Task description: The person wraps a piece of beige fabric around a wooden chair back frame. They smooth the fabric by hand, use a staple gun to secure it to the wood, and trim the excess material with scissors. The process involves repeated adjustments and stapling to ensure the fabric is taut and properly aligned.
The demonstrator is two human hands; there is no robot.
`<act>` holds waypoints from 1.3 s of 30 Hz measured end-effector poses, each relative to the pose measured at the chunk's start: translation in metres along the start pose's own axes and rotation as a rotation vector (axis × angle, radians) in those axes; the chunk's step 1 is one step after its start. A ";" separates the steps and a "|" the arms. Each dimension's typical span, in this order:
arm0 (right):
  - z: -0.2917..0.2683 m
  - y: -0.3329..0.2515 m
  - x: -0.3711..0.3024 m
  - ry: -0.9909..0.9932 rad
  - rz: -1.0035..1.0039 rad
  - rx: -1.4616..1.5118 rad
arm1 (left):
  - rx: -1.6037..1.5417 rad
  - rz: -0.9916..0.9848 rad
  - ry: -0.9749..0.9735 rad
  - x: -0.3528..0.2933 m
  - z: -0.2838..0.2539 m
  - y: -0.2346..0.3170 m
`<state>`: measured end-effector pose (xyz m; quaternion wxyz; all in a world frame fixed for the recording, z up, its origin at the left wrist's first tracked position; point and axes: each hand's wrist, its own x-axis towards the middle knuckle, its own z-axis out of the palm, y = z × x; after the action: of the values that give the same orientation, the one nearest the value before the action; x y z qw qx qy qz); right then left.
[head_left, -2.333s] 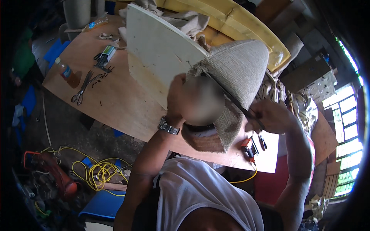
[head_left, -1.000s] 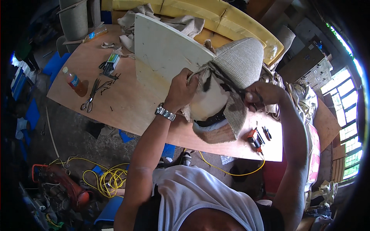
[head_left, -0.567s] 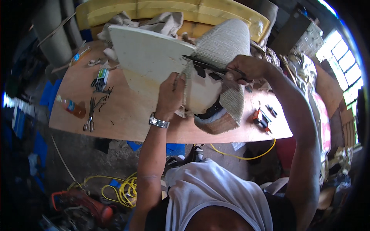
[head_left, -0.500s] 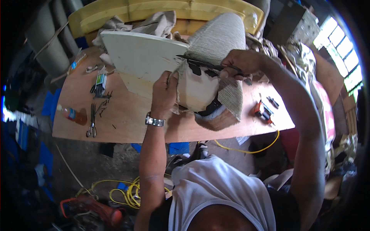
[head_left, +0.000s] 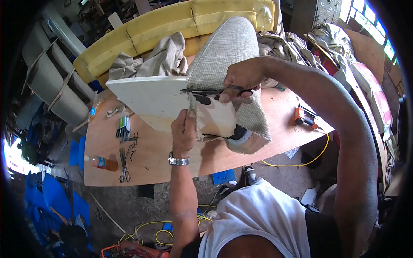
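Observation:
My right hand [head_left: 245, 81] is closed around dark scissors [head_left: 198, 91], with its fingers at the handles. Their blades point left across the top of the opened cover, close to a white panel's edge. Between the fingers of my left hand [head_left: 184, 134] is pinched the frayed edge of beige woven fabric [head_left: 254, 124], just below the blades. That fabric partly wraps a padded furniture piece [head_left: 228, 47] lying on the table. Where it is folded back, pale padding [head_left: 215, 118] and black patches show. The white panel [head_left: 148, 101] stands out to the left of the padded piece.
On the wooden table [head_left: 172, 167] lie a second pair of scissors [head_left: 124, 165], a bottle of orange liquid [head_left: 102, 163], a small box [head_left: 124, 124] and an orange-black power tool [head_left: 304, 117] with a yellow hose. A yellow sofa [head_left: 163, 30] stands behind, with crumpled cloth [head_left: 159, 56] before it.
The view has shifted, so the table sits lower and more of the room shows behind it. Both hands keep their holds on the fabric and the scissors.

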<state>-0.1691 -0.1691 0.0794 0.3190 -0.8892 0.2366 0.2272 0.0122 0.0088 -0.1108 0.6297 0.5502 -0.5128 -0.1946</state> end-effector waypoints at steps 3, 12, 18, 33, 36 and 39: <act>0.000 0.010 -0.006 -0.022 0.016 0.070 | 0.277 -0.053 0.039 0.013 -0.013 -0.001; 0.003 0.006 -0.006 -0.033 -0.023 -0.217 | 1.017 0.236 0.067 0.044 -0.091 -0.073; 0.091 0.086 -0.099 -0.196 0.057 -0.120 | 0.969 -0.473 0.185 -0.146 -0.180 -0.207; 0.350 0.249 -0.135 0.023 0.730 0.332 | 0.580 -1.165 -0.471 -0.455 -0.039 -0.210; 0.326 0.274 -0.108 0.193 0.817 0.142 | 0.778 -0.703 0.090 -0.313 -0.056 -0.192; 0.298 0.308 -0.082 0.400 0.844 0.091 | 0.826 -0.179 0.624 -0.136 -0.044 -0.073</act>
<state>-0.4836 -0.1562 -0.2234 0.1854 -0.7266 0.6441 0.1509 0.0192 0.1174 -0.2291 0.4641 0.8260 -0.2857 0.1440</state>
